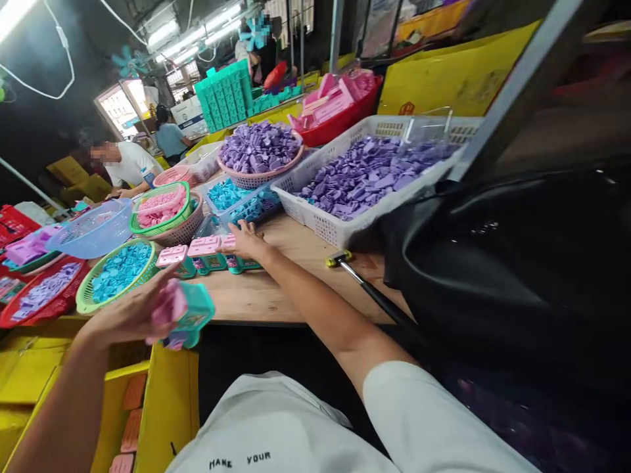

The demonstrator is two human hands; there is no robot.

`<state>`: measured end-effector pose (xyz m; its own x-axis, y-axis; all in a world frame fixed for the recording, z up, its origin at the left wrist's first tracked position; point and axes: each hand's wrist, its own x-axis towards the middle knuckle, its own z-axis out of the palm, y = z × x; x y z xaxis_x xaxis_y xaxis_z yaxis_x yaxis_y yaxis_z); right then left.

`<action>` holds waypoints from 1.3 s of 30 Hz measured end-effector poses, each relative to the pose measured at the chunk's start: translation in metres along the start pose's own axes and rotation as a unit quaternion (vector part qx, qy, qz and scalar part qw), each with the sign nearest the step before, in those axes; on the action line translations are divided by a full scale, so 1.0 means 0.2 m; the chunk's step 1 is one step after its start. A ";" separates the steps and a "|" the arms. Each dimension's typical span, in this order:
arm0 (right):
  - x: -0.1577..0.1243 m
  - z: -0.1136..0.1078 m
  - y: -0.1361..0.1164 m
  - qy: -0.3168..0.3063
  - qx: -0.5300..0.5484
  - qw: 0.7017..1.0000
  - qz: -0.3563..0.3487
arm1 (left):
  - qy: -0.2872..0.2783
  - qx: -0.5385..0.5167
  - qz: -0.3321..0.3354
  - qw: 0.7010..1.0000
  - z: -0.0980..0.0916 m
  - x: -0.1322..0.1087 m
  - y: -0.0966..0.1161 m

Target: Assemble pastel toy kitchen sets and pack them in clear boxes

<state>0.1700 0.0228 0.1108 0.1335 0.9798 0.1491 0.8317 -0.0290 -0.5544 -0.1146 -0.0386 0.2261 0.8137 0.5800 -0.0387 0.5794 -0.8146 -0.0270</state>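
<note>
My left hand (140, 309) is closed around a small pink and teal plastic toy box (194, 312), held tilted in front of the table edge; it is slightly blurred. My right hand (246, 242) reaches across the table with its fingers spread, at the right end of a row of similar boxes. It partly covers the rightmost pink-lidded box (241, 263); whether it grips that box I cannot tell. To its left stand a middle box (207, 253) and a left box (176, 261), both upright with pink lids.
Purple parts fill a white crate (325, 226) at right. Blue pieces lie in a green basket (83, 295) and a clear bin (261, 213). A black-handled tool (365, 282) lies on the wooden table (286, 289). A yellow carton (172, 401) stands below left. Several people sit farther back.
</note>
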 end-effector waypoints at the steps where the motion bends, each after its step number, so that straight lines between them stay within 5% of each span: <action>1: -0.01 -0.02 0.02 0.013 0.017 1.000 -0.013 | -0.025 -0.005 0.010 1.000 0.02 0.09 0.02; 5: -0.17 -0.19 0.27 0.059 0.155 0.982 -0.091 | -0.082 -0.012 0.079 0.993 0.10 0.53 0.24; 9: -0.44 -0.31 0.55 0.070 0.240 0.967 -0.053 | -0.107 -0.009 0.183 0.977 0.24 0.96 0.50; 13: -0.64 -0.27 0.69 0.022 0.205 0.978 -0.010 | -0.044 -0.042 0.278 0.959 0.37 1.18 0.51; 15: -0.68 -0.23 0.71 0.006 0.160 0.987 -0.017 | 0.012 -0.049 0.305 0.951 0.39 1.22 0.40; 18: -0.69 -0.17 0.71 0.011 0.102 0.994 -0.044 | 0.072 -0.016 0.236 0.969 0.40 1.21 0.17; 23: -0.63 -0.11 0.69 0.086 0.090 0.991 -0.055 | 0.018 0.009 0.157 0.987 0.48 1.12 -0.11; 26: -0.59 -0.09 0.68 0.109 0.084 0.988 -0.074 | 0.019 -0.017 0.161 0.987 0.55 1.09 -0.17; 31: -0.53 -0.07 0.66 0.061 0.102 0.991 -0.064 | 0.044 -0.041 0.133 0.989 0.61 1.10 -0.21; 36: -0.43 -0.04 0.69 0.142 0.073 0.987 -0.005 | 0.046 -0.060 0.129 0.989 0.62 1.09 -0.19; 39: -0.36 -0.03 0.70 0.105 0.055 0.993 -0.009 | 0.048 -0.071 0.122 0.989 0.61 1.08 -0.16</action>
<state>0.2803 -0.0528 0.0280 0.2382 0.9166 0.3210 0.7726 0.0215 -0.6345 0.0364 0.1133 0.0961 0.9272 0.3684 0.0676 0.3597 -0.9262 0.1133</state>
